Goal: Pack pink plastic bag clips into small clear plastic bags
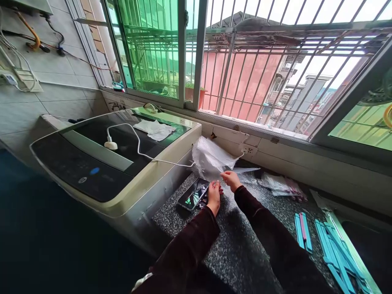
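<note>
My left hand (214, 197) is curled closed just right of a dark-screened phone (193, 194) lying on the speckled counter (235, 241). Its fingertips hide whatever they may hold. Slightly farther right and higher, my right hand (231, 180) is pinched closed, its fingertips pointing left at the near edge of a crumpled white plastic bag (211, 155). What sits in that pinch is too small to make out. Small dark items (203, 201) lie between the phone and my left hand.
A washing machine (122, 196) stands at the left, with a white cable (139, 143) and crumpled tissue (156, 130) on its lid. Turquoise strips (337, 249), one pink strip (303, 226) and packaged pieces (281, 184) lie at the right. A barred window (245, 77) is behind.
</note>
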A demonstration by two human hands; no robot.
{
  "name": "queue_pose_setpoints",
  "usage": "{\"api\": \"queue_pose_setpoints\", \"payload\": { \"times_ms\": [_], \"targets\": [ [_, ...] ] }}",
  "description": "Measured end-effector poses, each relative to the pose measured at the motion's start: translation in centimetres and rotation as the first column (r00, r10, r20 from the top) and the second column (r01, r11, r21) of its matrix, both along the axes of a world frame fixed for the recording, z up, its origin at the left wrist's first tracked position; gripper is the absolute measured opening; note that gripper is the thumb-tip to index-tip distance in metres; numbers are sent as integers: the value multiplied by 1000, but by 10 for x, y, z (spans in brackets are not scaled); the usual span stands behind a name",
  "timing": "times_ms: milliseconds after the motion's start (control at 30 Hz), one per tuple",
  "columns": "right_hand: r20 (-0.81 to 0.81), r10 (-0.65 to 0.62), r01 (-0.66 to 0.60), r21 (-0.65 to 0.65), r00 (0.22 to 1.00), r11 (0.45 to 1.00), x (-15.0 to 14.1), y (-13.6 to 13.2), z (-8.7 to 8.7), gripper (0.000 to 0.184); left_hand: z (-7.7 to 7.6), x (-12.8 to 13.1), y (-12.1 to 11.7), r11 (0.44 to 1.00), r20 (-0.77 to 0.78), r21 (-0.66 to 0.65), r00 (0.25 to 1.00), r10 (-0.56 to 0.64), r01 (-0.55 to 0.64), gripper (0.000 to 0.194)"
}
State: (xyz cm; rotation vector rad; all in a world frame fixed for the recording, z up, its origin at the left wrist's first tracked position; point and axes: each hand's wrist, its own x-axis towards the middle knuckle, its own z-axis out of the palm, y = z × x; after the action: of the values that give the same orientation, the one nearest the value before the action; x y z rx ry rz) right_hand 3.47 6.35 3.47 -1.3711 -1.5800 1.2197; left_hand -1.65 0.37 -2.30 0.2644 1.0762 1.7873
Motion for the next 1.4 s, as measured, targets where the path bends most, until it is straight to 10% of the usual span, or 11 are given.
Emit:
{"api": "queue_pose_setpoints", "payload": {
  "times_ms": [400,767,1067,1400],
  "targets": [
    [-122,16,-36,-159,992,987,81,-51,18,21,21,3,-31,991,-48,69,991,122,-118,43],
    [-93,-21,-2,-237,995,971,172,-128,9,35,17,22,-123,968,-147,108,966,-212,229,35],
    [64,-51,69,-316,997,946,217,-207,-16,40,5,9,-180,827,-300,-74,779,-551,557,34],
    [228,34,45,-333,973,942,222,-235,-30,30,0,-19,-200,658,-302,-212,592,-747,722,36]
  ]
}}
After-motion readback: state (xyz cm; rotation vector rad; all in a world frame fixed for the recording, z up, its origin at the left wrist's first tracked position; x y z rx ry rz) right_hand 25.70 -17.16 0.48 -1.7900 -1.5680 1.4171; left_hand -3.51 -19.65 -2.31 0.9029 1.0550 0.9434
